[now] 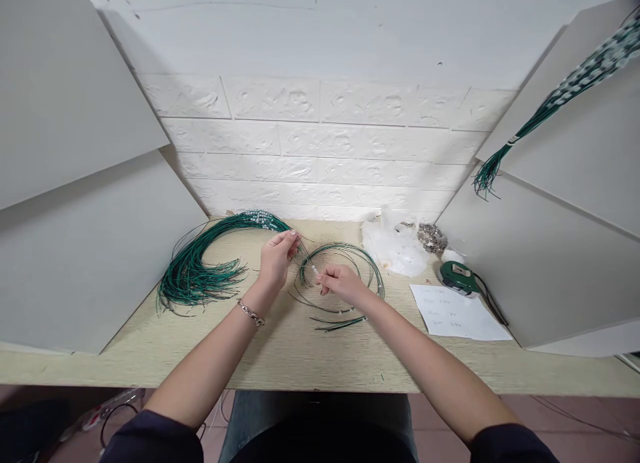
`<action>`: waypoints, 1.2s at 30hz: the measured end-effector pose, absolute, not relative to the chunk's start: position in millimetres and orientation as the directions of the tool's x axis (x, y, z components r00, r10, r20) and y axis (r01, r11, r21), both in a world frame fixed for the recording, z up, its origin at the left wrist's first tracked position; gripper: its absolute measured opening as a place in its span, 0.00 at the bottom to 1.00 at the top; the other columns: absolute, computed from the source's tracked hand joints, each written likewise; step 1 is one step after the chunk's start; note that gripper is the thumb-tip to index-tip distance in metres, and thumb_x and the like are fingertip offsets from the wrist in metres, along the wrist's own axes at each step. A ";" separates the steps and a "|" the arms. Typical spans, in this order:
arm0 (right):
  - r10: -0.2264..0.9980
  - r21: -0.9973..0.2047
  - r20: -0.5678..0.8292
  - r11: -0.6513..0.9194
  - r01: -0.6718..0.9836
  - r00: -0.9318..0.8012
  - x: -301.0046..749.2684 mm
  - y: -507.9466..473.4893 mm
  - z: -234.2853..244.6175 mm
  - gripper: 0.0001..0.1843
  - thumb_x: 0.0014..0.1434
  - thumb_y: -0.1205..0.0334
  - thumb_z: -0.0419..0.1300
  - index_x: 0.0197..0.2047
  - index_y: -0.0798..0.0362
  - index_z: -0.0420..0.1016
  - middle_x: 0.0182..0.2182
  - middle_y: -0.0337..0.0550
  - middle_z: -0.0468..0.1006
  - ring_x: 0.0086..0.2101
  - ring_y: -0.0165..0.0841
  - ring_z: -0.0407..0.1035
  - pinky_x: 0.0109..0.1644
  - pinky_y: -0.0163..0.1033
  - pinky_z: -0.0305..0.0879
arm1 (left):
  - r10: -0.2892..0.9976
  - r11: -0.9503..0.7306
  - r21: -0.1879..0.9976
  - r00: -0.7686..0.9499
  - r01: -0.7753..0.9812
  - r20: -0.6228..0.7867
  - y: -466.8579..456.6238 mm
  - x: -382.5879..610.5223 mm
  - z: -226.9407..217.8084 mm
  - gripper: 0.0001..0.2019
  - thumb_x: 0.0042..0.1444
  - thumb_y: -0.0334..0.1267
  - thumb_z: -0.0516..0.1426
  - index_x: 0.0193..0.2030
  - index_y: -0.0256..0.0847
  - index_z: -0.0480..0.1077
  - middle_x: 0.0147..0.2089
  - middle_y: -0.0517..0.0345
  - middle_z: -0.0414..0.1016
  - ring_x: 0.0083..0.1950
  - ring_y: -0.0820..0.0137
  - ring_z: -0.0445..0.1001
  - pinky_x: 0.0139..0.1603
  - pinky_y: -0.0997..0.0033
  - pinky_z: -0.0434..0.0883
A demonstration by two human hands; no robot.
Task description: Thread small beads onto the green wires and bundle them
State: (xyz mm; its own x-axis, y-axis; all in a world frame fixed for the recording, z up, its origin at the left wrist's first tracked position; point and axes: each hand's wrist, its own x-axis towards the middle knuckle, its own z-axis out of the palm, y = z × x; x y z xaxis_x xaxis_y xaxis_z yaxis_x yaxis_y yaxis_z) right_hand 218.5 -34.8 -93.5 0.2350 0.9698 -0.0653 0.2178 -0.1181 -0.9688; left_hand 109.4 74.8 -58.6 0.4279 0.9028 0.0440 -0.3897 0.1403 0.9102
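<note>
Between my hands runs a thin dark wire [307, 252] with small whitish beads [315, 270] on it. My left hand [277, 256] pinches its upper end, close to the tip of a large bundle of green wires [200, 263]. Thumb and fingers of my right hand [343, 283] close on the wire just below the beads. Under and around the right hand lies a loose coil of green wires [373, 263], with a few white pieces along it. The exact grip of my fingertips is too small to make out.
Right of the coil sit a crumpled clear plastic bag [395, 246], a heap of small metallic pieces [433, 238], a green tape measure [459, 278] and a handwritten paper [457, 311]. Another tied wire bundle [540, 113] hangs at upper right. Grey panels [145, 250] flank the table [320, 370].
</note>
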 end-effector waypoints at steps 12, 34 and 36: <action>0.981 -0.936 -0.136 -0.174 0.305 0.140 226.4 -34.8 -98.8 0.10 0.50 0.57 0.56 0.25 0.55 0.71 0.17 0.37 0.70 0.21 0.27 0.64 0.27 0.32 0.56 | 0.947 0.043 0.926 0.310 -0.375 0.081 82.6 105.0 -53.3 0.12 0.38 0.41 0.63 0.25 0.36 0.70 0.26 0.60 0.69 0.24 0.81 0.63 0.21 0.81 0.57; 0.984 -0.983 -0.177 -0.174 -0.064 0.032 233.6 -39.3 -83.3 0.16 0.43 0.51 0.62 0.22 0.57 0.69 0.14 0.36 0.67 0.21 0.27 0.64 0.31 0.34 0.56 | 0.929 0.066 0.916 0.360 -0.395 0.088 82.9 104.0 -49.9 0.12 0.39 0.41 0.63 0.28 0.37 0.69 0.27 0.60 0.71 0.25 0.80 0.67 0.22 0.81 0.57; 0.985 -0.980 -0.169 -0.163 -0.112 0.043 233.1 -39.0 -83.4 0.16 0.42 0.51 0.63 0.22 0.57 0.69 0.14 0.35 0.67 0.21 0.27 0.64 0.31 0.35 0.56 | 0.898 0.106 0.928 0.435 -0.358 0.065 80.2 105.1 -51.4 0.12 0.39 0.42 0.63 0.28 0.37 0.70 0.27 0.60 0.71 0.25 0.80 0.67 0.23 0.81 0.59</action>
State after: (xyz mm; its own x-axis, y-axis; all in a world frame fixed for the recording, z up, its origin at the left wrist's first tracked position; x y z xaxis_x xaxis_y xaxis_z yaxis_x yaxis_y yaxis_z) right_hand 233.1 -39.0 -83.4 0.0429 0.9847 -0.1689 -0.1117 -0.1633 -0.9802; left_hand 105.1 80.2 -51.4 0.4352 0.8980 0.0655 -0.3584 0.1061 0.9275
